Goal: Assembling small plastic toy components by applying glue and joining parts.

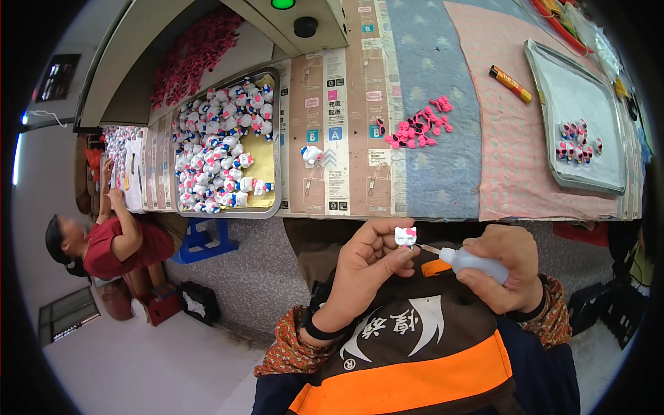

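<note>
Between the thumb and fingers of my left hand [373, 259] is a small white cat figurine [405, 236] with a pink bow. My right hand [503, 266] grips a translucent squeeze bottle [477, 265] with a white cap and a thin nozzle. The nozzle points left, and its tip is close to the figurine's lower edge; whether it touches, I cannot tell. Both hands are over my lap, just off the table's near edge. A single white figurine [311, 154] lies on the table beyond my left hand. Further right is a pile of small pink pieces [418, 126] with dark spots.
At left, a metal tray [278, 138] holds many white figurines [214, 149]. A beige machine [304, 21] stands behind it, with pink pieces [197, 55] inside. A yellow-and-red tube [510, 84] lies near the right tray [588, 183], which carries several small pieces. A person in red [114, 245] works at far left.
</note>
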Motion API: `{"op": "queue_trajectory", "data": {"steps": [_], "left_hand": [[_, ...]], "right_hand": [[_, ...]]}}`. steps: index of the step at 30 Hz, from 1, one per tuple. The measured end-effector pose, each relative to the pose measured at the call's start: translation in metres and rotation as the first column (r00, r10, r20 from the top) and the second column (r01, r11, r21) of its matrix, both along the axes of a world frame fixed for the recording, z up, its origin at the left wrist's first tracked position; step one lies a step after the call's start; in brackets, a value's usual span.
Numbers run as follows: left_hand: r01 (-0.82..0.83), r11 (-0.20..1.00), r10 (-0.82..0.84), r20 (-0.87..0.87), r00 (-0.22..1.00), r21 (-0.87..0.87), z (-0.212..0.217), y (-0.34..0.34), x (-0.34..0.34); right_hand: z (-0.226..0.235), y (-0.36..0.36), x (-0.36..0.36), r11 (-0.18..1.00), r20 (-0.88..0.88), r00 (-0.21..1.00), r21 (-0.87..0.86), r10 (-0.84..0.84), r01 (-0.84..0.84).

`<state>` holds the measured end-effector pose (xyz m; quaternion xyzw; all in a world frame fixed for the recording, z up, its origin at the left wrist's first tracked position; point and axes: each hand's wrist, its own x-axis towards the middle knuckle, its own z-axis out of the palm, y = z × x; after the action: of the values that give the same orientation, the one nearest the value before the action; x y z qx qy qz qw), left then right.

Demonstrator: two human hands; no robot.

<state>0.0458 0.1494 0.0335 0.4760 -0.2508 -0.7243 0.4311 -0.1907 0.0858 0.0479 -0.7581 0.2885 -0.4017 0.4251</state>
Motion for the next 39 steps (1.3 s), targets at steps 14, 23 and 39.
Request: {"op": "queue_trajectory", "data": {"steps": [14,23,39], "left_hand": [[0.001,0.995,0.016,-0.164,0.986,0.104,-0.001,0.0,0.005],[-0.02,0.999,0.021,0.036,0.999,-0.031,0.0,0.001,-0.002],[-0.034,0.999,0.035,0.049,0.998,-0.016,-0.004,0.002,-0.004]], "right_hand": [[0.01,-0.026,-0.009,0.85,0.073,0.959,0.486,-0.273,0.204],[-0.008,-0.095,-0.008,0.878,0.132,0.943,0.424,-0.304,0.224],[-0.03,-0.117,-0.015,0.869,-0.108,0.931,0.336,-0.349,0.364]]}}
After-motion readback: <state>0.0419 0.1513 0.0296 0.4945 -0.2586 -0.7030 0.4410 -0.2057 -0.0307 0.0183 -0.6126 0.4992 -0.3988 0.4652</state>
